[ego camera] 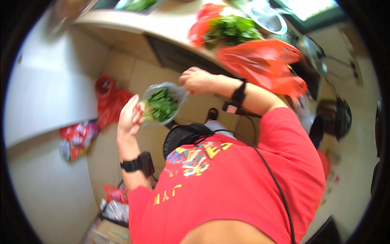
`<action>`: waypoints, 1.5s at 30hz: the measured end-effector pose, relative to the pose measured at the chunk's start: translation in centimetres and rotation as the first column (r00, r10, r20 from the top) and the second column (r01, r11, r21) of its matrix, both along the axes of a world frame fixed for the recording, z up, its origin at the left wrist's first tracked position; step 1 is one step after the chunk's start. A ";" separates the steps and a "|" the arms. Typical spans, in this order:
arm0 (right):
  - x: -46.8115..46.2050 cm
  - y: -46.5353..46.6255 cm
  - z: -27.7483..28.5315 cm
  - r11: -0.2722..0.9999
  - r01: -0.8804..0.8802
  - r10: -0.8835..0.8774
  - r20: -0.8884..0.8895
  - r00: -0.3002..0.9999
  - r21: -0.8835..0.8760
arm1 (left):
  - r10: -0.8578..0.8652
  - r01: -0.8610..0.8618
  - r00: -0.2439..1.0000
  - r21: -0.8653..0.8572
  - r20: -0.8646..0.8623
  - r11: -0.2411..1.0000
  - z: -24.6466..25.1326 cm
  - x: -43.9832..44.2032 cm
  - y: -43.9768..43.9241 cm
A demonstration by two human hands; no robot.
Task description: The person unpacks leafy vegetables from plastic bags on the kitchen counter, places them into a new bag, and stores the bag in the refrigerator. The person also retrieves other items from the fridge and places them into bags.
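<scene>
A clear plastic bag [179, 93] hangs open in front of me, above the tiled floor. Dark green leafy vegetables [162, 105] lie inside it, with paler stems toward the left side. My left hand [131, 116] grips the bag's left rim, fingers curled in beside the stems. On the opposite side, my right hand [196, 80] pinches the rim between bent fingers. The lower part of the bag is hidden from above. Both hands are a little blurred.
Along the counter [173, 23] lie a bunch of leafy greens [233, 30] and a red plastic bag [262, 61]. At the left hang a red bag [114, 103] and a colourful packet [77, 138]. A fan [315, 55] stands right. A black cable [274, 180] crosses my shirt.
</scene>
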State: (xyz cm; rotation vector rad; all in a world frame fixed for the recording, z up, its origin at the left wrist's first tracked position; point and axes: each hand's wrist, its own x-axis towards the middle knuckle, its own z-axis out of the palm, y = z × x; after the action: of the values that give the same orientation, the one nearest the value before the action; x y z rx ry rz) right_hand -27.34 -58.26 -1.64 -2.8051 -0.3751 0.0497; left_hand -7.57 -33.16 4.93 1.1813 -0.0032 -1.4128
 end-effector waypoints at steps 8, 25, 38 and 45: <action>0.7 3.6 4.4 0.832 0.153 -0.249 0.112 0.962 0.533 | -0.216 0.198 0.971 0.163 0.098 0.966 0.6 -4.4 -8.2; -9.8 -1.6 10.9 0.636 0.615 -0.614 -0.176 0.769 0.467 | -0.504 0.546 0.814 -0.088 0.289 0.833 1.5 -14.5 -19.0; -18.6 -6.5 10.9 0.254 0.855 -0.919 -0.162 0.359 0.453 | -0.673 0.695 0.568 0.161 0.474 0.701 2.4 -18.1 -21.0; -14.5 -1.8 11.0 -0.371 0.268 -0.599 -0.449 0.663 0.889 | -0.636 0.644 0.610 0.172 0.472 0.745 2.1 -20.0 -22.1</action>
State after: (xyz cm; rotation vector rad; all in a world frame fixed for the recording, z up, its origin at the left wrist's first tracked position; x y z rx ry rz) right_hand -41.80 -60.07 9.40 -1.0305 0.6115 -0.5562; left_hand -27.56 -55.26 7.05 1.6011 -0.9046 -1.6517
